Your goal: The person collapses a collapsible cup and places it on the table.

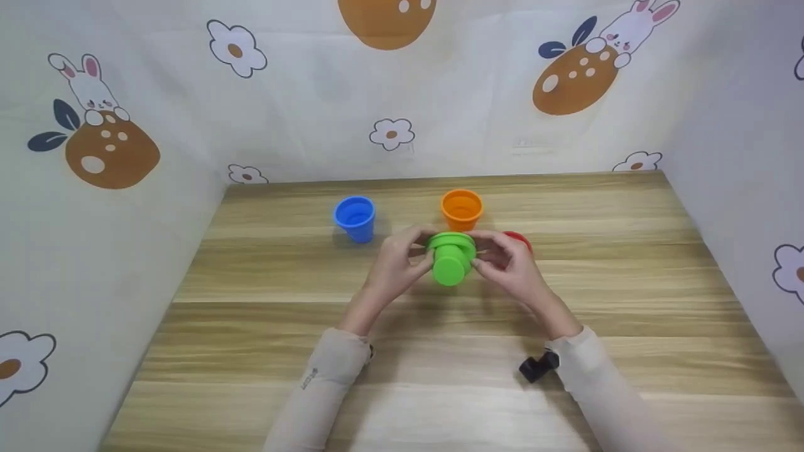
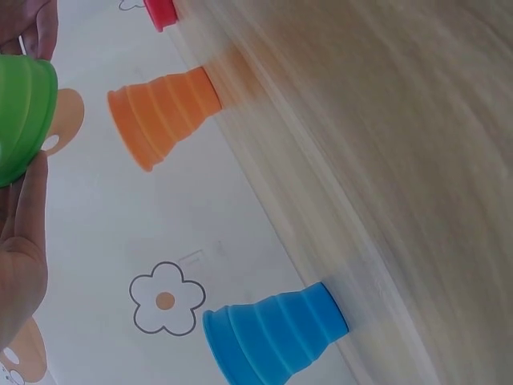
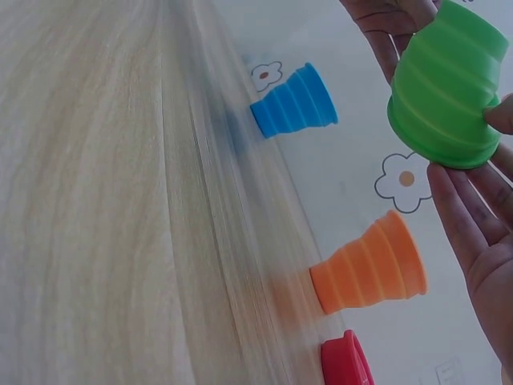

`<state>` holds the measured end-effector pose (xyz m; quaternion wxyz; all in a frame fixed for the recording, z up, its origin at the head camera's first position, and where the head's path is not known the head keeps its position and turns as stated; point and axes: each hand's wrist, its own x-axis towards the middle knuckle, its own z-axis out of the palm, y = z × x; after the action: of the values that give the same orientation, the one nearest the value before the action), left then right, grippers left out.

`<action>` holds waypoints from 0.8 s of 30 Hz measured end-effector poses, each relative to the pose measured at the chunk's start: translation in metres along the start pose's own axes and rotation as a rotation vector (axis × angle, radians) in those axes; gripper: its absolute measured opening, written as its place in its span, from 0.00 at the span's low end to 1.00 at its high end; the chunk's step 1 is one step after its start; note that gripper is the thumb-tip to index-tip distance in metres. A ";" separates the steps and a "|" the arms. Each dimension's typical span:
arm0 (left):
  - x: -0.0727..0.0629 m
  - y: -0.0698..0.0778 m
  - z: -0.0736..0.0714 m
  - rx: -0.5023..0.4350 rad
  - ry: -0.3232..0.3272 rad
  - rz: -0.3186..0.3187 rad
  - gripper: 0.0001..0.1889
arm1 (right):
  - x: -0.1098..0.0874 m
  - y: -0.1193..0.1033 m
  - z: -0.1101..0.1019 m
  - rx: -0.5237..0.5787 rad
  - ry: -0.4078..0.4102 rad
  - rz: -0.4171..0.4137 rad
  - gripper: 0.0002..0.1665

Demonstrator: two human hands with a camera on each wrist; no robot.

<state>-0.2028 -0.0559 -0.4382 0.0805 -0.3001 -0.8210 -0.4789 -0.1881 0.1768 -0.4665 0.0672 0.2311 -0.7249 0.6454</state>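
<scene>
Both hands hold a green collapsible cup (image 1: 450, 270) above the middle of the table. Its base faces back toward the person, and its ribbed wall looks uneven and tilted against the rim in the right wrist view. The left hand (image 1: 396, 262) pinches the cup's left side between fingers and thumb. On the opposite side the right hand (image 1: 514, 269) grips it the same way, with the thumb on the ribbed wall (image 3: 441, 96). Just beyond the hands an orange cup (image 1: 462, 212) stands upright and extended. A red cup (image 1: 520, 238), low in height, is partly hidden behind the right hand.
A blue cup (image 1: 356, 216) stands upright and extended at the back left of the wooden table (image 1: 264, 351). Patterned white sheets (image 1: 314, 113) rise along the back and both sides. A black device (image 1: 539, 366) sits at the right sleeve's cuff.
</scene>
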 end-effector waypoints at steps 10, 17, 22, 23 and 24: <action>0.000 0.001 0.001 -0.007 0.005 0.006 0.15 | 0.002 -0.002 0.002 -0.029 0.059 -0.006 0.22; 0.000 0.002 0.001 -0.036 -0.016 -0.012 0.15 | 0.003 -0.003 0.003 -0.067 0.073 -0.056 0.21; 0.000 0.002 0.001 -0.043 -0.049 -0.030 0.16 | 0.003 -0.003 0.002 -0.109 0.075 -0.046 0.20; 0.000 0.002 0.000 -0.040 -0.056 -0.033 0.17 | 0.003 -0.002 0.002 -0.117 0.076 -0.047 0.20; 0.000 0.002 0.000 -0.039 -0.061 -0.036 0.17 | 0.003 -0.002 0.002 -0.123 0.074 -0.048 0.20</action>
<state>-0.2011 -0.0550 -0.4370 0.0411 -0.3013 -0.8190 -0.4867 -0.1896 0.1742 -0.4635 0.1233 0.2197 -0.7544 0.6061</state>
